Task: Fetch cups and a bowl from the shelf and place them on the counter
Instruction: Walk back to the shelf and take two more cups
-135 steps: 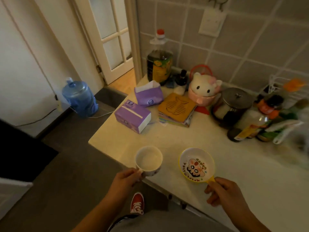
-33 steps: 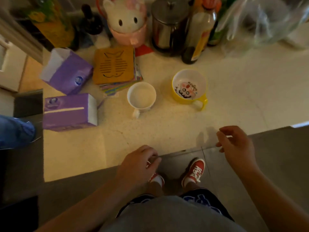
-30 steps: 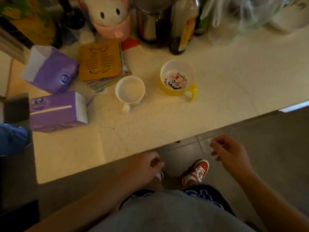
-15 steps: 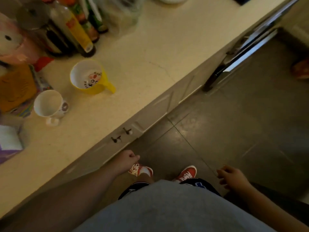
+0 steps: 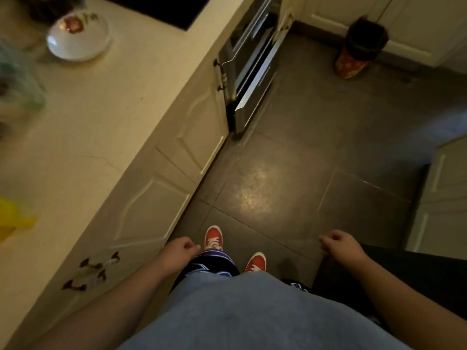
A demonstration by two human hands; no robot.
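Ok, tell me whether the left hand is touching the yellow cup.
Apart. Head view: left hand hangs beside the cabinet doors; yellow cup sits on the counter, far left.

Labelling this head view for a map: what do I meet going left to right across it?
yellow cup → white flowered dish → left hand → forward red shoe → rear red shoe → right hand

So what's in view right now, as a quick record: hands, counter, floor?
left hand: loosely curled, empty
right hand: loosely curled, empty
counter: white dish; yellow object, cut off at the frame edge
floor: red shoes; bin by the far cabinets
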